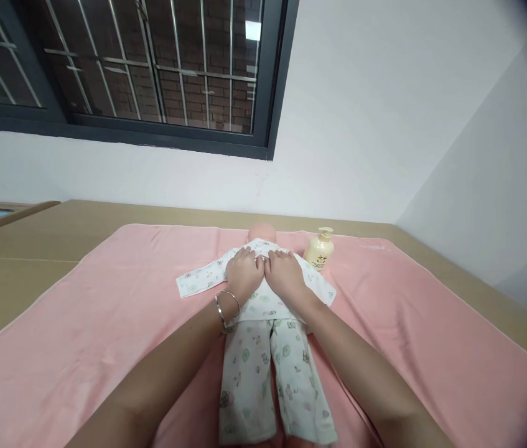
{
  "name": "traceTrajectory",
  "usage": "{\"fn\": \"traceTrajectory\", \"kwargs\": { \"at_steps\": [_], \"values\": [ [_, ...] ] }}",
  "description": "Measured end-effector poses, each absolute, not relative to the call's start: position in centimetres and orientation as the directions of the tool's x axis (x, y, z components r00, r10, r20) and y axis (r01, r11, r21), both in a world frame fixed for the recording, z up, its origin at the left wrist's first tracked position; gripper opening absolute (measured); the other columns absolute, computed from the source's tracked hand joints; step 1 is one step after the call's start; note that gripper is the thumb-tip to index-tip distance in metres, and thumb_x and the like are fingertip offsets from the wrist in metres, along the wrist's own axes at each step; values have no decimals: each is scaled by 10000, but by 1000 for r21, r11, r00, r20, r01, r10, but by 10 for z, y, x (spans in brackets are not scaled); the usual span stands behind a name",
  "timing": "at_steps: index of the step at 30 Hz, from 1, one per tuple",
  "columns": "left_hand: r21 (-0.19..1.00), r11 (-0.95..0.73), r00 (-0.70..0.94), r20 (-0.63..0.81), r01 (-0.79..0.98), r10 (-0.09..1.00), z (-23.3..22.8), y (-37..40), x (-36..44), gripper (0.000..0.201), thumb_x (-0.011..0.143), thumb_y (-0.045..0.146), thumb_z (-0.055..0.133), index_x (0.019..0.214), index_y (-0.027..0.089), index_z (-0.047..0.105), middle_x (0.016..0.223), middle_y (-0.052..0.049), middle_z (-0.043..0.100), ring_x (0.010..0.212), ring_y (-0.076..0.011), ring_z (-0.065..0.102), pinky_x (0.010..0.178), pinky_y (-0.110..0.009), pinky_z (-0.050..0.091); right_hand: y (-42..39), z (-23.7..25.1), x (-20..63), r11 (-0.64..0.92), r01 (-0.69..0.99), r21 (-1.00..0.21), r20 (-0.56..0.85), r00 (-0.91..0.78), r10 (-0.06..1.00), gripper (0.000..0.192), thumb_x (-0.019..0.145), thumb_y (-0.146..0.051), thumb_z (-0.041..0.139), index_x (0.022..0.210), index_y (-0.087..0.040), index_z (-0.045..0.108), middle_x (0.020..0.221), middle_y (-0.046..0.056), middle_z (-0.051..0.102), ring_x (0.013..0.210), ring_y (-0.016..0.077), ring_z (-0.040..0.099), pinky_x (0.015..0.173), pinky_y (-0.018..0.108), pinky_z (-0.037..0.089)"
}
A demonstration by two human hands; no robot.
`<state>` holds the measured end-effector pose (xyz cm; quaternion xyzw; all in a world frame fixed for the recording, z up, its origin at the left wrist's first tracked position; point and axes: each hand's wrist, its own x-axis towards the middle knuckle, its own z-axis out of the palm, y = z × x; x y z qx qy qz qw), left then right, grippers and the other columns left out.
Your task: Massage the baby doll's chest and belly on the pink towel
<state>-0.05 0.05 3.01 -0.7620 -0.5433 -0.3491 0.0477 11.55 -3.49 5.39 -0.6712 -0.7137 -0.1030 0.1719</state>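
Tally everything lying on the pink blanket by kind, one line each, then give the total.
Doll in printed white clothes: 1
Cream pump bottle: 1
Hands on the doll's chest, left hand and right hand: 2
Silver bracelet on the left wrist: 1
Total: 5, all on or over the pink blanket.

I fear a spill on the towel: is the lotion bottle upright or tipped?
Upright: the lotion bottle stands on the pink towel, its pump top pointing up.
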Motion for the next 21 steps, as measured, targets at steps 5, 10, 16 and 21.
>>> {"fn": "traceTrajectory", "kwargs": {
  "at_steps": [5,10,16,21],
  "values": [
    [322,-431,182,584,843,791,24,7,-1,325,939,307,393,1052,162,661,1206,-114,665,1202,-253,567,1036,-398,443,-48,69,112,90,996,-27,256,-80,963,349,980,-276,337,1033,-103,636,1032,172,684,1002,270,616,995,407,332],
    [373,-482,225,557,793,800,16,17,-1,422,955,327,369,1279,124,548,1374,-131,563,1334,-269,455,1143,-461,336,-41,68,122,143,983,-118,228,-113,967,393,996,-276,290,1143,-111,615,1144,175,661,1110,266,589,1018,414,338],
    [406,-485,234,528,775,816,12,22,-1,449,952,333,375,1322,122,519,1419,-133,525,1375,-273,409,1167,-477,295,-9,34,147,253,912,-324,348,-135,928,529,1008,-389,294,1461,-130,385,1529,129,361,1449,209,258,1183,419,147],
    [416,-484,229,527,770,818,12,22,0,452,948,341,378,1321,130,521,1414,-132,529,1369,-271,415,1165,-479,293,-5,23,150,265,892,-367,387,-113,915,533,1003,-405,304,1453,-140,410,1523,110,377,1443,193,272,1197,401,131]
  ]
}}
